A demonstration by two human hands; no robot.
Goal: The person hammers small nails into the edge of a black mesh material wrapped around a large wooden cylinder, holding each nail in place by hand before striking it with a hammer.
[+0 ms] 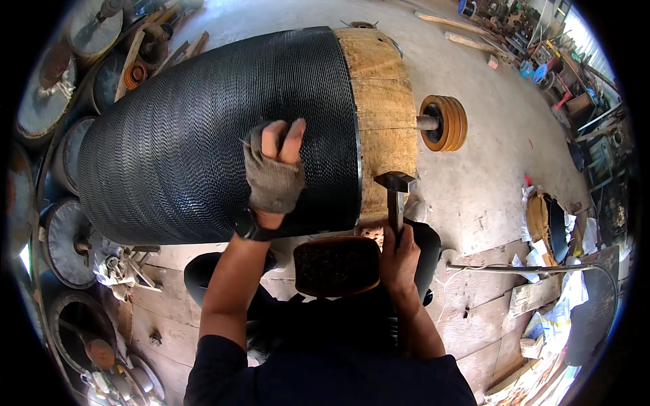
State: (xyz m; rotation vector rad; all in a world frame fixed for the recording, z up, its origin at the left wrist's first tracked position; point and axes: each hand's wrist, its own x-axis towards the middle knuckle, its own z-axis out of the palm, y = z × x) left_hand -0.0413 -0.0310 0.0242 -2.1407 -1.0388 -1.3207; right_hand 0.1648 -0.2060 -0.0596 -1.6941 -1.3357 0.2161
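Right fingers [399,254] clamped on one hammer [395,193], left fingers [283,139] together on one drum [203,128].

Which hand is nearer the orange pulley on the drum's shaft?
Right. The right hand grips the hammer below the orange pulley; the left hand rests farther away on the drum's black wire covering.

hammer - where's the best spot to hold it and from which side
Grip the hammer low on its slim handle, coming from below on the person's side, as the right hand does: the heavy head points up toward the drum, leaving the handle's lower end free.
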